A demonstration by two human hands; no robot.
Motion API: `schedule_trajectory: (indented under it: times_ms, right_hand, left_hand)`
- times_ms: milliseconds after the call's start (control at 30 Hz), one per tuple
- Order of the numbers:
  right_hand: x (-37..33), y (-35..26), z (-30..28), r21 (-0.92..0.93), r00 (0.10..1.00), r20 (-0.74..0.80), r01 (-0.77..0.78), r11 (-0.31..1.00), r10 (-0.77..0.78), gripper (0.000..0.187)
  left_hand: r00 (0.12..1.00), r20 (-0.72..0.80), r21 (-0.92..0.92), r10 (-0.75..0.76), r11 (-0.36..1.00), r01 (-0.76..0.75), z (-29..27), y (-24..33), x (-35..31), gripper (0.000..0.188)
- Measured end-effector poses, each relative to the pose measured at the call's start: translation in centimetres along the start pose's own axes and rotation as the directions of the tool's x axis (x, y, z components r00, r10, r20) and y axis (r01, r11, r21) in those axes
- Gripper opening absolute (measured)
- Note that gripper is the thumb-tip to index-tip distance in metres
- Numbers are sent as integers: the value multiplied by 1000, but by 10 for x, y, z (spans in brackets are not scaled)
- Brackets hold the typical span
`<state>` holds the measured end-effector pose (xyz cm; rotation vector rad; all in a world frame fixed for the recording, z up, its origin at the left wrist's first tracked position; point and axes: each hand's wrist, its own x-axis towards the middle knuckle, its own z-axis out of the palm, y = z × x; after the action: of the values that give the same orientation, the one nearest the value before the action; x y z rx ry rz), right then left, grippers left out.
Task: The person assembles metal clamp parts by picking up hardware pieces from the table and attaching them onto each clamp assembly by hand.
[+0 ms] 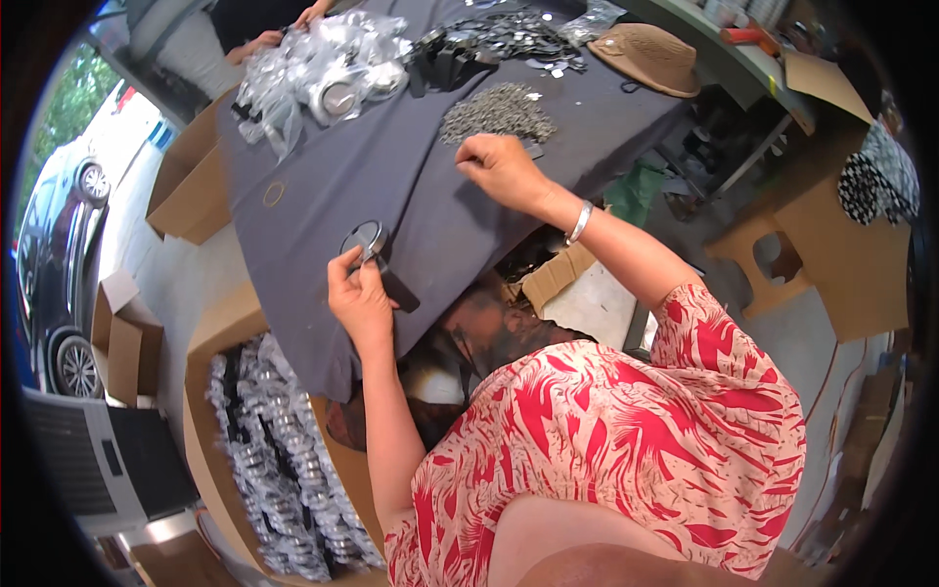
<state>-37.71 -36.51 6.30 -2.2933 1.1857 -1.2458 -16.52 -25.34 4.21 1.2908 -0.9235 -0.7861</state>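
Found in the closed thumb-and-finger grip of the left hand (360, 301): a round, dark-rimmed piece (366, 235), held over the near-left part of the cloth-covered tabletop (315, 240). Noted near the heap of small metal parts (497, 110): the right hand (504, 174), with fingers curled well in, contents impossible to tell. Judged advisable: steady the piece by its rim, fingertips off the face; handle small parts singly.

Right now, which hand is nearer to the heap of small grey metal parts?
Right. The right hand is just on the near side of the heap; the left hand is farther back, toward the left.
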Motion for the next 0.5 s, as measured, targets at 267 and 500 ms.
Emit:
schedule_trajectory:
  times_ms: [267,500]
  right_hand:
    - [27,119,-94,-361,933,-219,-349,865,285,12]
    - [47,148,-85,-610,985,55,-98,786,166,13]
  left_hand:
    - [1000,20,-40,18,999,-17,-4,0,-1,14]
    - [1000,8,-21,1,1000,-1,-2,-2,1,13]
